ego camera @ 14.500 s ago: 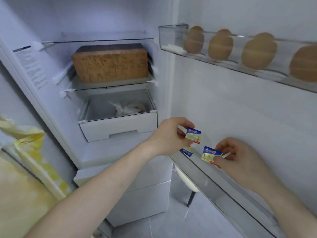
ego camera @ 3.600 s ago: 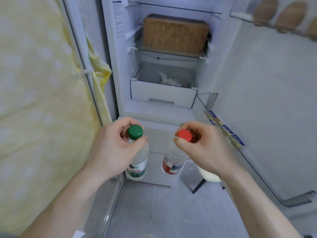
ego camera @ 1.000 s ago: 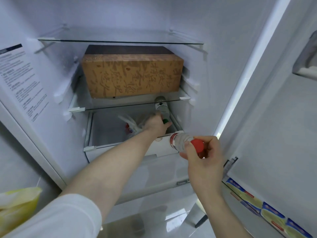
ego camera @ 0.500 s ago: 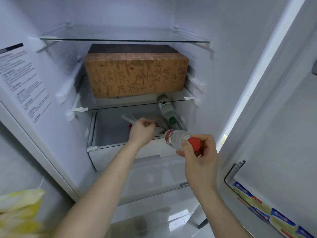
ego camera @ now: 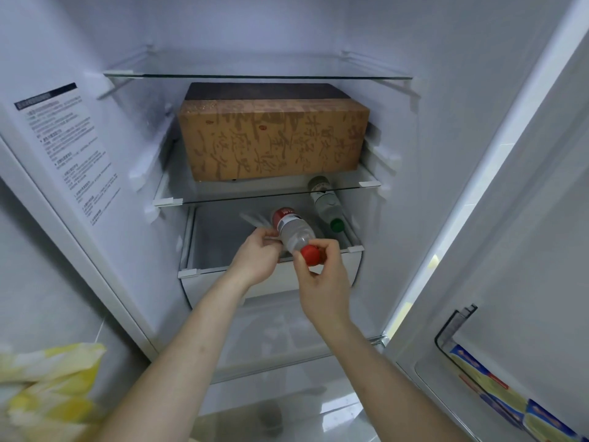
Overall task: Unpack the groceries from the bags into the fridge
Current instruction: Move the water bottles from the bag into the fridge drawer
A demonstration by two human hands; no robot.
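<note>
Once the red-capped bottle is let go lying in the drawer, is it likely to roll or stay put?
The red-capped bottle looks round and smooth, so it would probably roll sideways. The green-capped bottle already lies along the drawer wall and might stop it. It looks full of liquid, so probably heavy for its size; the right hand pinches only its cap.

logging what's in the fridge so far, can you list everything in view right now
red-capped bottle: 1, clear with red label and cap, over the open drawer, held by its cap end
green-capped bottle: 1, clear with green cap, lying in the drawer at its right side
plastic bag: 1, whitish, in the drawer under the left hand
drawer: 1, white, open, below the lower glass shelf
brown box: 1, tan with dark script, on the lower glass shelf
butter packs: several, blue and yellow, in the door bin at lower right
yellow bag: 1, yellow and white, lower left
left hand: 1, at the plastic bag
right hand: 1, grips the red cap
</note>
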